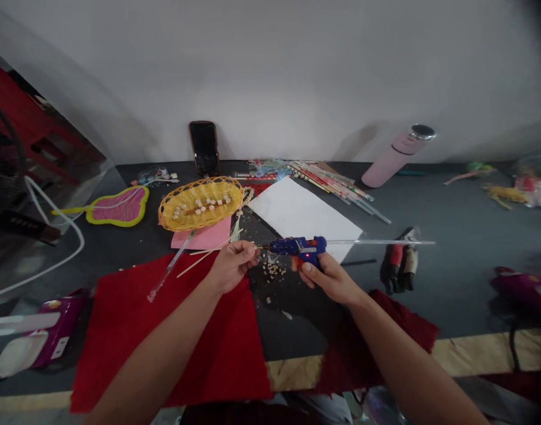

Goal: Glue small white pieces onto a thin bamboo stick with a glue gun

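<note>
My right hand (327,276) grips a blue hot glue gun (292,245), its red light lit and its nozzle pointing left. A long clear glue stick (380,242) juts from the gun's back end. My left hand (235,264) is closed in a pinch on a thin pale stick (260,247), whose tip meets or nearly meets the nozzle; the fingers hide most of it. Small pale bits (272,268) lie scattered on the dark table below the gun. Thin wooden sticks (199,260) lie just left of my left hand.
A yellow woven basket (164,215) holds small white pieces. Around it are red cloth (173,342), white paper (305,206), a leaning phone (205,147) and bundled patterned sticks (332,183). A pink bottle (394,156) and black-handled pliers (398,265) stand and lie to the right.
</note>
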`<state>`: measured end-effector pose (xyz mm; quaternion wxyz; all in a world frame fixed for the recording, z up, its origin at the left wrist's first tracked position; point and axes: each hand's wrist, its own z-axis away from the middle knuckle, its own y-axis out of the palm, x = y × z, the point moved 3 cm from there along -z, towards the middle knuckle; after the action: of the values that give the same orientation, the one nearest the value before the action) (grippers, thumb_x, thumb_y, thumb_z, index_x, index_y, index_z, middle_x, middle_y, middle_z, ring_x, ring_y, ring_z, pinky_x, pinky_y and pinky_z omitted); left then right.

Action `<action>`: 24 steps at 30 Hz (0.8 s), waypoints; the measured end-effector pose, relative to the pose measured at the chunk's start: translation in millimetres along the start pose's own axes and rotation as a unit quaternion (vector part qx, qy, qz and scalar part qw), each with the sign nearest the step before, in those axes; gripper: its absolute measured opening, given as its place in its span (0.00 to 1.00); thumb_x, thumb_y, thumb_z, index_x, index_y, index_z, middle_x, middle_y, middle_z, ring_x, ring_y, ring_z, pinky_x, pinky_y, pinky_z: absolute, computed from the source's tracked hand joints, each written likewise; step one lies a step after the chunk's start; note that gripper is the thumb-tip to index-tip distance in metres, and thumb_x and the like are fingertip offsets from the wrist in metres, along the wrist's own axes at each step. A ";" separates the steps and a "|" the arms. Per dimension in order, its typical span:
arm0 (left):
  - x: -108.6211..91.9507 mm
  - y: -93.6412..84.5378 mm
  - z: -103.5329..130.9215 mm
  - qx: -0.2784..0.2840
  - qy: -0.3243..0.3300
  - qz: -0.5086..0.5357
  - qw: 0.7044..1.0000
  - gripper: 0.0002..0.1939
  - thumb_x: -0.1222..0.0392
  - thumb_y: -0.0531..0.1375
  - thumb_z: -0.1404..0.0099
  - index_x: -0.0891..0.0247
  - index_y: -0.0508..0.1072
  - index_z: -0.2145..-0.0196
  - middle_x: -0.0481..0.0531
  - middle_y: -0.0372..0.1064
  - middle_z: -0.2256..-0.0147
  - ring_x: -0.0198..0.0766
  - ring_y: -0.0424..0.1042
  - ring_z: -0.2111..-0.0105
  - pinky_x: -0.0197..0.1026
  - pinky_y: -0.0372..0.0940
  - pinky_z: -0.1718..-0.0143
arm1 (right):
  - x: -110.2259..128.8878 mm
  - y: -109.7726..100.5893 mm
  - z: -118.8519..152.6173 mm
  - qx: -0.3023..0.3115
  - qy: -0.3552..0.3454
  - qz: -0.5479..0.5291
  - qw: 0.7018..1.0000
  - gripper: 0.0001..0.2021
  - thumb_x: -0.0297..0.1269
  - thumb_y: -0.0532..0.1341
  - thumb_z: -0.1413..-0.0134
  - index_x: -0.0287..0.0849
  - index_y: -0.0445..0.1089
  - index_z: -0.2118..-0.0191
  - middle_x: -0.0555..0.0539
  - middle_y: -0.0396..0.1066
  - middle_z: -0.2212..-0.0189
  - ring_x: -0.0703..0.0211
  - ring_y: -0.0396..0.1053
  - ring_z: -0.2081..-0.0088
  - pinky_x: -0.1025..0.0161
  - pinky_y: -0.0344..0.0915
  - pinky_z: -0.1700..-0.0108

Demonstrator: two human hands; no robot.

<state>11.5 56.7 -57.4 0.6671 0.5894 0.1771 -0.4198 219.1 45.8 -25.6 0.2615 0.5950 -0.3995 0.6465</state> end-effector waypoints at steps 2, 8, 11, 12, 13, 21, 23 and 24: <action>0.1 0.0 -0.1 0.000 0.001 0.000 1.000 0.09 0.61 0.67 0.51 0.68 0.71 0.78 0.48 0.65 0.78 0.27 0.62 0.78 0.34 0.58 0.74 | -0.6 0.1 0.2 0.001 0.001 0.001 1.000 0.16 0.48 0.49 0.39 0.38 0.62 0.63 0.54 0.58 0.82 0.67 0.55 0.79 0.66 0.53 0.75; 0.8 -1.1 -0.9 0.003 0.008 -0.005 1.000 0.09 0.62 0.67 0.50 0.68 0.71 0.78 0.47 0.65 0.78 0.28 0.62 0.78 0.33 0.57 0.74 | -1.7 0.6 0.9 -0.003 0.008 -0.007 1.000 0.17 0.49 0.50 0.40 0.38 0.62 0.63 0.53 0.58 0.80 0.67 0.55 0.79 0.66 0.53 0.75; 1.0 -1.6 -0.8 0.001 0.009 -0.005 1.000 0.08 0.62 0.67 0.50 0.68 0.71 0.78 0.47 0.65 0.79 0.27 0.61 0.78 0.33 0.57 0.73 | -2.1 0.6 1.1 -0.003 0.008 -0.007 1.000 0.16 0.48 0.50 0.40 0.38 0.62 0.63 0.53 0.58 0.80 0.67 0.56 0.79 0.66 0.53 0.75; 1.0 -1.6 -0.8 -0.001 0.007 -0.004 1.000 0.08 0.62 0.67 0.50 0.68 0.71 0.78 0.47 0.64 0.79 0.27 0.61 0.78 0.33 0.57 0.73 | -2.3 0.6 1.1 -0.003 0.008 -0.007 1.000 0.16 0.48 0.50 0.40 0.38 0.61 0.63 0.53 0.58 0.80 0.67 0.56 0.79 0.66 0.53 0.75; 1.0 -1.7 -0.7 -0.004 0.006 -0.003 1.000 0.08 0.62 0.67 0.50 0.68 0.71 0.77 0.47 0.64 0.79 0.27 0.61 0.78 0.33 0.57 0.74 | -2.5 0.7 0.9 -0.002 0.010 -0.008 1.000 0.16 0.48 0.50 0.40 0.39 0.61 0.63 0.53 0.58 0.80 0.67 0.56 0.79 0.67 0.53 0.75; 2.2 -3.8 -1.0 -0.011 0.008 -0.007 1.000 0.08 0.62 0.67 0.51 0.68 0.72 0.77 0.47 0.64 0.78 0.27 0.62 0.78 0.33 0.58 0.75 | -2.4 -0.1 1.6 -0.006 0.013 -0.007 1.000 0.16 0.49 0.51 0.41 0.39 0.62 0.63 0.53 0.59 0.80 0.67 0.57 0.79 0.67 0.54 0.75; 2.4 -3.9 -1.1 -0.014 0.007 -0.004 1.000 0.08 0.62 0.67 0.51 0.68 0.72 0.77 0.47 0.64 0.78 0.27 0.62 0.78 0.33 0.58 0.74 | -3.4 -0.2 2.1 -0.003 0.015 -0.006 1.000 0.16 0.49 0.51 0.41 0.39 0.62 0.63 0.53 0.59 0.79 0.67 0.57 0.79 0.67 0.54 0.75; 2.2 -3.6 -1.1 -0.013 0.007 -0.002 1.000 0.07 0.62 0.67 0.50 0.68 0.72 0.77 0.47 0.64 0.78 0.27 0.62 0.78 0.33 0.58 0.74 | -4.0 -0.2 2.2 -0.002 0.015 -0.008 1.000 0.16 0.48 0.51 0.40 0.39 0.62 0.63 0.53 0.59 0.79 0.67 0.57 0.79 0.67 0.54 0.75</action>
<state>10.3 57.1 -61.6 0.6727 0.5829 0.1884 -0.4149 221.1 44.6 -29.4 0.2740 0.5881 -0.3924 0.6520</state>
